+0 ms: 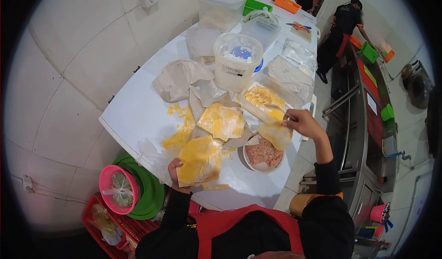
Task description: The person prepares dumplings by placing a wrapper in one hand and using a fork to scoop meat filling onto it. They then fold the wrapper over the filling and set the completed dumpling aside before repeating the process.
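Observation:
My left hand (175,174) is closed on the edge of a stack of yellow, flour-dusted dough wrappers (200,160) near the table's front edge. Raised over the right side, my right hand (304,123) pinches a single yellow dough wrapper (275,135) that hangs from its fingers. A thin greyish implement, blurred, shows by those fingertips. Beneath the hanging wrapper sits a round bowl (251,163) of pinkish minced filling (264,153). More wrappers (222,121) lie on paper just beyond the left-hand stack. Folded yellow pieces (262,98) fill a clear container behind my right hand.
A tub of white flour (236,68) stands mid-table, with crumpled paper (177,80) to its left. Farther back are clear containers (222,10) and orange scissors (300,26). Pink and green basins (152,199) sit low at left. A person in black (346,24) works at the right-hand counter.

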### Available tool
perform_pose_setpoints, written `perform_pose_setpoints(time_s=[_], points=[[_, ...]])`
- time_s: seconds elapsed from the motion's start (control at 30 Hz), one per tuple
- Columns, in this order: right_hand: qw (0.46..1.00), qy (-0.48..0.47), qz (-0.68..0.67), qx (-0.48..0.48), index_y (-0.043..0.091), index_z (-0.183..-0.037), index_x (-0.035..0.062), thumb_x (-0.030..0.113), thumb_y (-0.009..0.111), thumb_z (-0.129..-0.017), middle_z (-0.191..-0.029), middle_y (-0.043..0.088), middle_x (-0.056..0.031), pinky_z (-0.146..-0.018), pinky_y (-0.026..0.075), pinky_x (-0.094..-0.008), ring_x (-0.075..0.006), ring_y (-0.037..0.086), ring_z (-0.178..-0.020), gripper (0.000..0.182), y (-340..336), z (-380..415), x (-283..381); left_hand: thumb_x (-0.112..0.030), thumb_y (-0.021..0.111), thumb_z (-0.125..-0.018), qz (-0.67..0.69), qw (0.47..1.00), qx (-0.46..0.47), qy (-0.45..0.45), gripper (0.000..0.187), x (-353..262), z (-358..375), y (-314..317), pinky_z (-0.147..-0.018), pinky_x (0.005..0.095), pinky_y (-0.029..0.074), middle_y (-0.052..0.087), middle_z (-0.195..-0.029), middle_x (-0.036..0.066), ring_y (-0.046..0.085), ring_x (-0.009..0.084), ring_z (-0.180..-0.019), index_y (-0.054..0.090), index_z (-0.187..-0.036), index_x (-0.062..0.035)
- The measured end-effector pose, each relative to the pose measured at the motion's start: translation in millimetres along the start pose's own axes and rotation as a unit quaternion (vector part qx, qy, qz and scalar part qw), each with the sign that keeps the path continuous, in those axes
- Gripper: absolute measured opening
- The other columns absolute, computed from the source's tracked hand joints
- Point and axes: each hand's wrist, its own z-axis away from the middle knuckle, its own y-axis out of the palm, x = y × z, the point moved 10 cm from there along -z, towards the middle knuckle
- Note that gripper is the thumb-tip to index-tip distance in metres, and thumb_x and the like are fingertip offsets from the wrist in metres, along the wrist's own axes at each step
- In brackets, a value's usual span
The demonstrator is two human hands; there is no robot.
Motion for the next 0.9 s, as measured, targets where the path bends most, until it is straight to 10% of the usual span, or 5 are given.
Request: perform_pose_setpoints(time_s=[0.53, 0.9], points=[[0.952, -0.092, 0.208, -0.206, 0.061, -0.09, 0.0026, 0.007, 0.063, -0.079, -0.064, 0.06, -0.0107, -0.057, 0.044, -0.0278, -0.0154, 0.053, -0.054, 0.012, -95, 18, 26, -0.016, 0.044, -0.065, -0.032, 0.999, -0.003, -0.01, 0.081, 4, -3, 3, -0.107, 0.0439, 0.028, 0.033, -0.14, 0.022, 0.037, 0.0359, -0.126, 0.021, -0.141, 0.003], [0.996, -0.048, 0.074, -0.004, 0.064, -0.091, 0.005, 0.015, 0.063, -0.08, -0.075, 0.063, -0.0096, -0.066, 0.045, -0.0299, -0.0182, 0.056, -0.068, 0.015, -56, -82, -55, -0.017, 0.044, -0.065, -0.026, 0.999, -0.037, 0.022, 0.08, -7, -2, -11, -0.106, 0.0448, 0.03, 0.036, -0.138, 0.023, 0.041, 0.0362, -0.123, 0.024, -0.139, 0.0043]])
